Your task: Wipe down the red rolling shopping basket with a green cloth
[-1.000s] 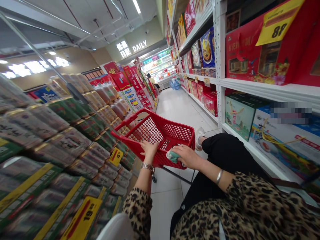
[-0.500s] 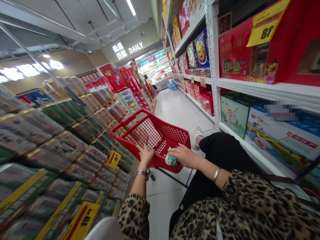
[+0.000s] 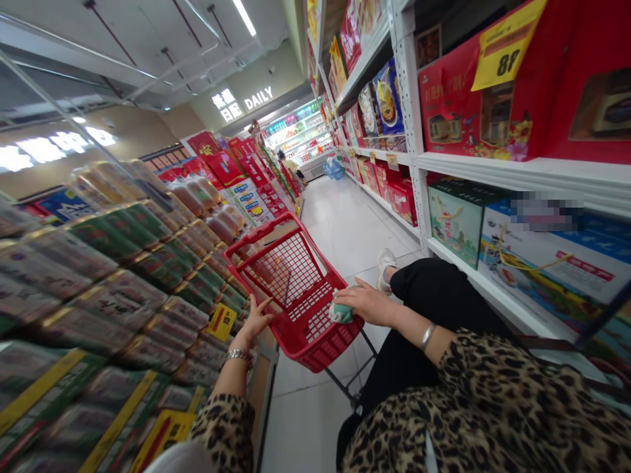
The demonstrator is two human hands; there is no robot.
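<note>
The left hand (image 3: pixel 252 319) has lifted off the rim of the red plastic shopping basket (image 3: pixel 323 348) and now hangs open, fingers spread, just beside it, above shrink-wrapped drink cans (image 3: pixel 123 295). The right hand (image 3: pixel 367 303) stays half-open on a crumpled teal bundle (image 3: pixel 341 313) lying inside the basket at its near end. Whether that hand grips the bundle or merely rests on it cannot be told.

DAILY on sign (image 3: pixel 258 98), yel. tag (image 3: pixel 505 46) 88 (prob.)
</note>
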